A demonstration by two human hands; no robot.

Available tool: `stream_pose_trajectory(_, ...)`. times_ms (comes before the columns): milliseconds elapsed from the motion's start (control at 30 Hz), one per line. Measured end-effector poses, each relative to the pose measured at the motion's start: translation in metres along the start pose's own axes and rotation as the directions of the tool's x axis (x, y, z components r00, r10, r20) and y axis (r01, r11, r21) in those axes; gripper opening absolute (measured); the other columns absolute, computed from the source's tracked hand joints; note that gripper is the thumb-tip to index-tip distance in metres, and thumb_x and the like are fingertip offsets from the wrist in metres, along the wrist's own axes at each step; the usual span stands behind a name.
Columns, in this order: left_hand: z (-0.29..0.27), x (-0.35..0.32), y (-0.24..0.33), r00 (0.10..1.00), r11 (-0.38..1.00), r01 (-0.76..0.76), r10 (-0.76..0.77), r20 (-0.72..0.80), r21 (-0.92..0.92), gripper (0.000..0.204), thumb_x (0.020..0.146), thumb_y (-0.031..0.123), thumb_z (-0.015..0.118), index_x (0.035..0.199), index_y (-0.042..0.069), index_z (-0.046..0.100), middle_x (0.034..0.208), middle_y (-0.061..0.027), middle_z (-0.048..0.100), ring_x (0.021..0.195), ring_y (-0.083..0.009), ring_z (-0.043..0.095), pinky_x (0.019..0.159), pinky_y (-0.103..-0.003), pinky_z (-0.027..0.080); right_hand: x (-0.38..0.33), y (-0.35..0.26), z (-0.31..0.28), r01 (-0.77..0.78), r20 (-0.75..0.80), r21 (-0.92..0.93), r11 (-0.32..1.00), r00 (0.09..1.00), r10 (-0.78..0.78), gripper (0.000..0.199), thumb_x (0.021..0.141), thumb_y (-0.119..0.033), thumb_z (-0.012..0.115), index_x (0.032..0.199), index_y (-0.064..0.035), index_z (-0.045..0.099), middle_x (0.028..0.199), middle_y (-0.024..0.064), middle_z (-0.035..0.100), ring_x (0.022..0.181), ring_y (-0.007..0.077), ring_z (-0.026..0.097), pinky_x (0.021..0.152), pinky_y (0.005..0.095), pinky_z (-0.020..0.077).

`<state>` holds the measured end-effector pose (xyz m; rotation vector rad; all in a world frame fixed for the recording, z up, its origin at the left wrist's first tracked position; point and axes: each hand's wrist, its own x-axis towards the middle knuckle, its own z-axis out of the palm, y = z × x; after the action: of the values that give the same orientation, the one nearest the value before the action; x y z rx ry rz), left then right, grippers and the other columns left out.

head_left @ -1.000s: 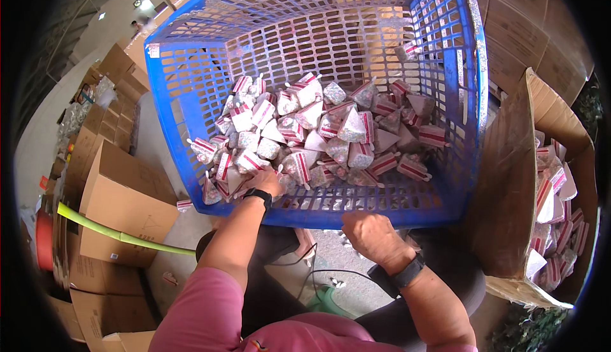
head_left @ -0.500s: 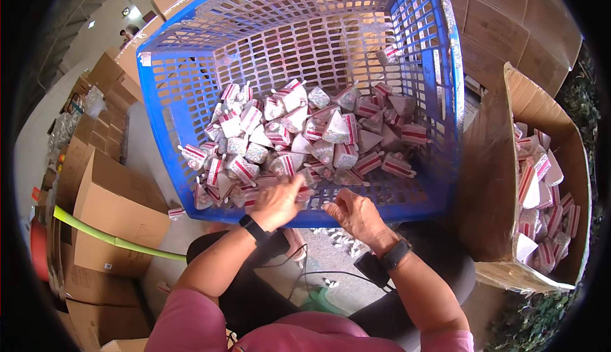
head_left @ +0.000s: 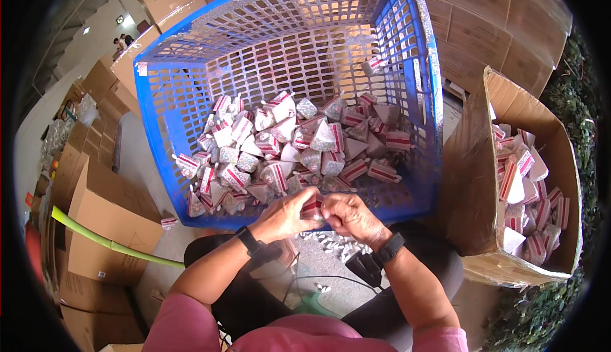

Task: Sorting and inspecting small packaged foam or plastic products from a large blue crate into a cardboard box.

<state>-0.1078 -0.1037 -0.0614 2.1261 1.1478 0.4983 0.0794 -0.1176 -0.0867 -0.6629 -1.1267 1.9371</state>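
A wedge-shaped cake-slice ornament (head_left: 312, 209), pale with red stripes, is between my hands over the near rim of a blue plastic basket (head_left: 288, 220). My left hand (head_left: 284, 216) grips it from the left, thumb and fingers around its sides. Closed in a pinch, my right hand (head_left: 354, 217) works at the ornament's right end; its fingertips hide what exactly they grip there. Inside the tilted basket lies a heap of similar ornaments (head_left: 275, 177), several with small white stubs at their tips. One more ornament (head_left: 374, 65) is caught up on the basket's far right side.
An open cardboard box (head_left: 470, 190) with more ornaments stands at the right, beside dark green foliage (head_left: 582, 97). Small white bits (head_left: 340, 248) and a black cable (head_left: 331, 277) lie on the floor below the basket. Closed cartons (head_left: 114, 209) stand at left, with a yellow-green strip (head_left: 108, 242).
My left hand has lifted an ornament from the basket's near edge and moved right. My right hand has met it there. The whole view has shifted slightly.
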Motion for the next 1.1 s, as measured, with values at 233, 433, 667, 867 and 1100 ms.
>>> stream_pose_trajectory(233,-0.023,0.033,-0.004,0.987,0.844,-0.073,-0.016,-0.161,-0.531,0.047,0.073,0.005,0.067,0.111,0.004,0.041,0.101,-0.0070,0.055,0.094,-0.0142,0.054,0.079,-0.028,0.046,0.025,0.021,-0.009,-0.345,-0.451,-0.844,0.411,0.871,-0.194,0.055,0.071,-0.015,0.057,0.122,-0.0112,0.037,0.121,0.0213,0.042,0.116,0.0372,0.038,0.092,0.0511,0.0335)
stream_pose_trajectory(433,0.006,0.128,0.119,0.939,0.593,-0.328,0.120,-0.322,-0.736,0.044,0.077,0.009,0.064,0.113,0.001,0.041,0.101,-0.0080,0.055,0.092,-0.0153,0.055,0.076,-0.028,0.048,0.024,0.039,-0.024,-0.348,-0.386,-0.922,0.170,0.858,-0.338,0.037,0.076,-0.017,0.047,0.111,-0.0050,0.050,0.126,0.0191,0.040,0.118,0.0335,0.038,0.090,0.0506,0.0356)
stream_pose_trajectory(667,0.066,0.156,0.234,0.871,0.577,-0.447,0.456,-0.185,-0.683,0.054,0.080,0.035,0.063,0.111,-0.003,0.039,0.100,-0.0137,0.049,0.094,-0.0161,0.048,0.082,-0.031,0.040,0.010,0.018,-0.001,-0.137,-0.150,-0.988,0.073,0.965,-0.214,0.034,0.072,-0.018,0.054,0.102,-0.0029,0.053,0.111,0.0169,0.049,0.105,0.0328,0.046,0.080,0.0451,0.0422)
stream_pose_trajectory(867,0.073,0.119,0.121,0.903,0.781,-0.347,0.126,-0.412,-0.520,0.017,0.078,0.010,0.058,0.093,0.002,0.056,0.090,-0.0054,0.059,0.083,-0.0143,0.056,0.077,-0.027,0.044,-0.012,0.071,-0.037,0.062,0.135,-0.980,-0.187,0.903,-0.409,0.030,0.074,-0.018,0.053,0.101,-0.0046,0.054,0.100,0.0158,0.055,0.099,0.0275,0.053,0.078,0.0407,0.0458)
stream_pose_trajectory(1100,-0.038,0.065,-0.152,0.765,0.928,0.341,-0.365,-0.531,-0.146,0.017,0.074,0.017,0.062,0.080,0.002,0.059,0.076,-0.0125,0.062,0.073,-0.0201,0.060,0.063,-0.032,0.046,-0.010,0.030,0.021,-0.034,-0.041,-0.991,-0.126,0.998,0.052,0.015,0.076,-0.012,0.048,0.083,-0.0090,0.061,0.081,0.0135,0.063,0.080,0.0276,0.062,0.067,0.0405,0.0485)
